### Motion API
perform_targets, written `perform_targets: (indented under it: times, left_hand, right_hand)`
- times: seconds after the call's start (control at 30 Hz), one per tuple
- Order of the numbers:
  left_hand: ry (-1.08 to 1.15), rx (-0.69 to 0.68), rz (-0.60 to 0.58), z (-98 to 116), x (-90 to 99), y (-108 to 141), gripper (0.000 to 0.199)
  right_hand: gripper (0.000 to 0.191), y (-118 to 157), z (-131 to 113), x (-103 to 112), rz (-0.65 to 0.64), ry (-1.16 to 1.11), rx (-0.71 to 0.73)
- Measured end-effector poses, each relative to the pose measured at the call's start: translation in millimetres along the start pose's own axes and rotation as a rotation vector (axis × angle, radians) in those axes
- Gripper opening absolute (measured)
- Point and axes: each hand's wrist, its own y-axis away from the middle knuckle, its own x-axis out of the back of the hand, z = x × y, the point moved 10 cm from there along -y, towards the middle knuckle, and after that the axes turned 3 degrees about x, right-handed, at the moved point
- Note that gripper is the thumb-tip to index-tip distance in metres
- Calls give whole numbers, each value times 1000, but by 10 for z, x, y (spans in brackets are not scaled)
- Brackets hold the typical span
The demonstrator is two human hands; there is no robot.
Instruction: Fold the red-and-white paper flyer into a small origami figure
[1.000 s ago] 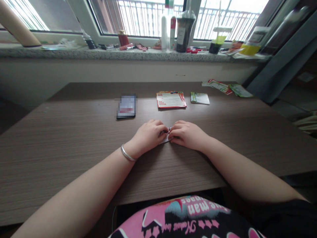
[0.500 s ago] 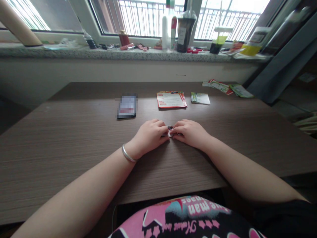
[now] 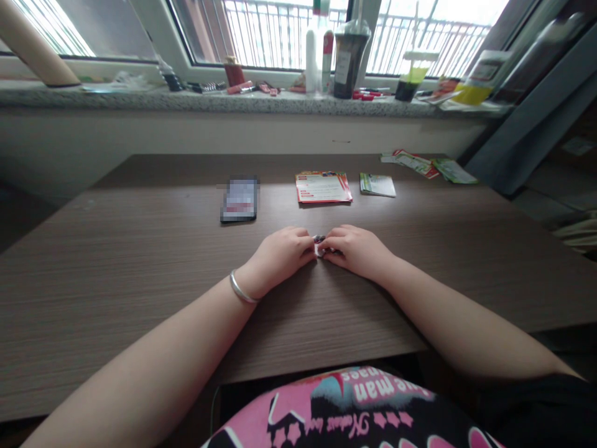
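Between my two hands, low over the table, is a small crumpled piece with white and dark patches (image 3: 319, 250); most of it is hidden by my fingers and its kind does not show. My left hand (image 3: 290, 250), with a silver bangle at the wrist, grips its left side with curled fingers. From the right, my right hand (image 3: 357, 250) pinches the other side. The fingertips of both hands nearly meet. Beyond them lies a stack of red-edged printed cards (image 3: 323, 188).
A phone with a blurred screen (image 3: 239, 200) lies left of the cards. Smaller green-and-white cards (image 3: 377, 185) sit to the right, and more loose cards (image 3: 415, 163) are at the table's (image 3: 140, 261) far right corner. Bottles and a dark cup (image 3: 347, 65) crowd the windowsill (image 3: 275, 104).
My left fingers have shifted very slightly around the small piece, and a little more of its dark upper edge shows. Everything else stays in place.
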Motion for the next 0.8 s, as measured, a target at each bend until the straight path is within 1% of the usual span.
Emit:
perform_targets:
  times: [0.17,0.33,0.53,0.67,0.8]
  left_hand:
    - [-9,-11,6,18,11,-5,19]
    - [-82,-14,2,69,44,3,22]
    - [-129,-20,9,96,61,12,21]
    - [-109,-31,42,85,70,20,18]
    - [-81,-23,49,77,73,12,18]
  right_hand:
    - [22,12,-46,-4,-23,82,43]
    - [26,-1,-90,-14,-32,164,48]
    - [23,-23,-119,-31,-42,203,34]
    - [21,-31,-81,-33,-9,171,3]
    - [16,-31,-1,-4,65,51,-73]
